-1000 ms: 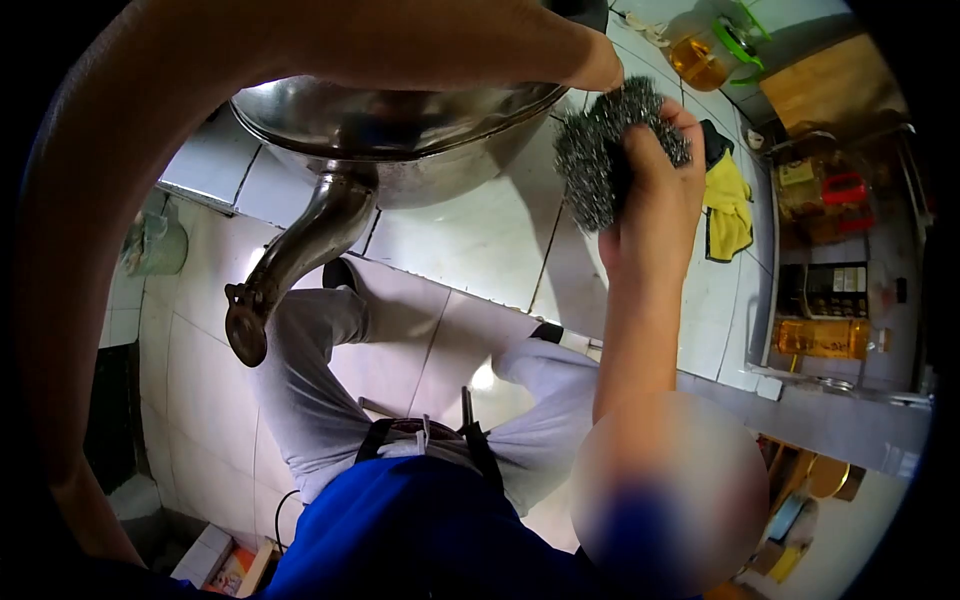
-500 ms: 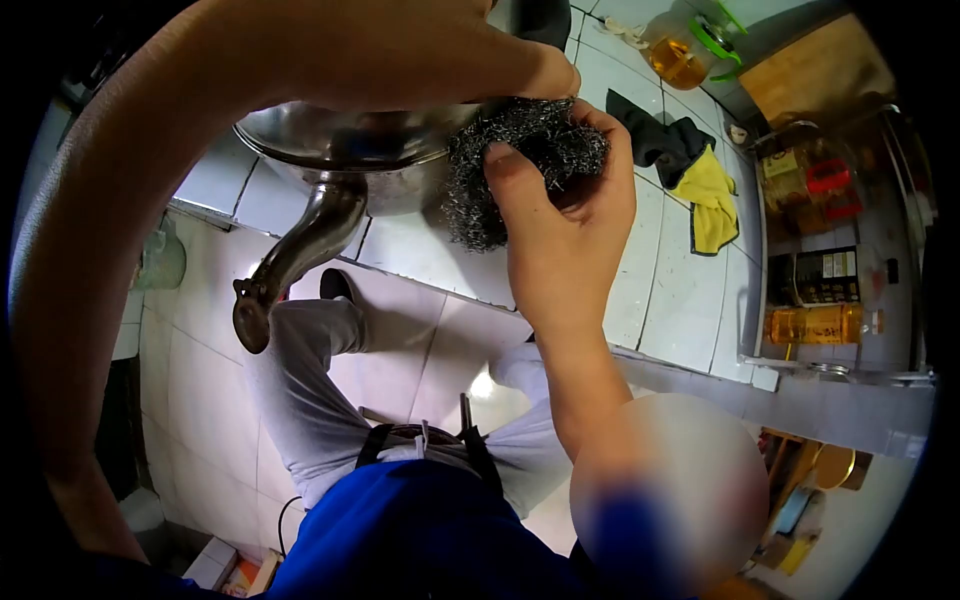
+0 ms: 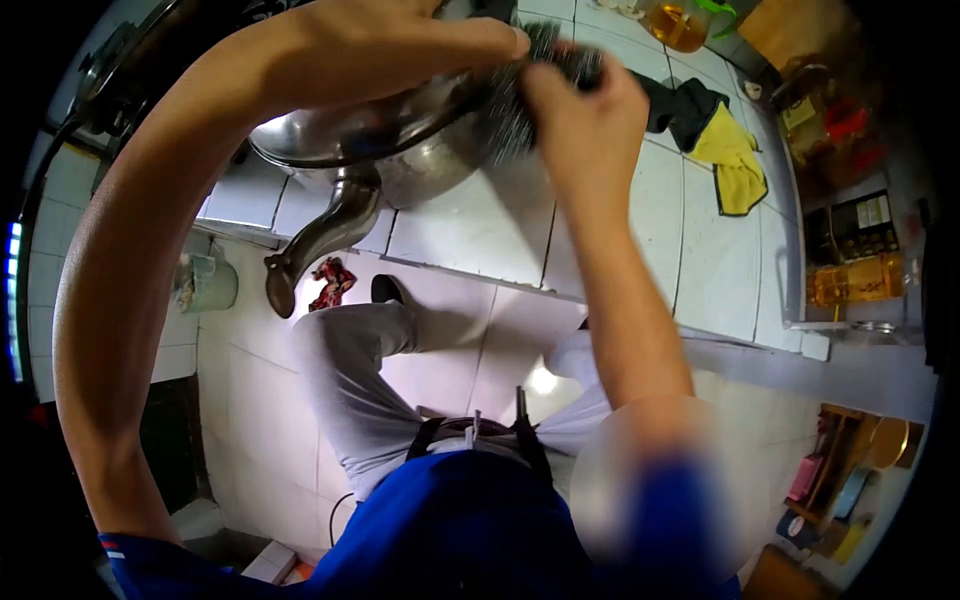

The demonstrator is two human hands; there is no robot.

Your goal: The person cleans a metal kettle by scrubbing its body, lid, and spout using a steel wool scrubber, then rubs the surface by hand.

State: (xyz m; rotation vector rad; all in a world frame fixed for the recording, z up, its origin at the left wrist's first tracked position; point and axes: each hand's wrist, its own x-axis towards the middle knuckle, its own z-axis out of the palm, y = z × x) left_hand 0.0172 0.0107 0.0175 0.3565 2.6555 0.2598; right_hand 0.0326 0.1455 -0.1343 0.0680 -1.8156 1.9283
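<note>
A stainless steel kettle [image 3: 430, 165] sits at the counter's edge, its curved spout [image 3: 335, 225] pointing towards me. My left hand [image 3: 430, 45] reaches across its top and grips it near the black handle [image 3: 490, 9]; the fingers are mostly hidden and the thumb stretches right. My right hand [image 3: 595, 115] is closed on a dark steel wool scrubber [image 3: 512, 115], blurred by motion, against the kettle's right side. A black and yellow cloth [image 3: 725, 150] lies on the tiles to the right of this hand.
White tiles cover the counter [image 3: 640, 235]. A glass jug [image 3: 680, 25] of amber liquid stands at the back, and bottles [image 3: 855, 280] sit in a rack at the right. Below, a red crumpled item [image 3: 332, 282] and a bucket [image 3: 208, 282] are on the floor.
My right hand has moved upward along the kettle with the scrubber, which is now blurred. My left hand stays on the kettle. The whole view has shifted, showing more on the left.
</note>
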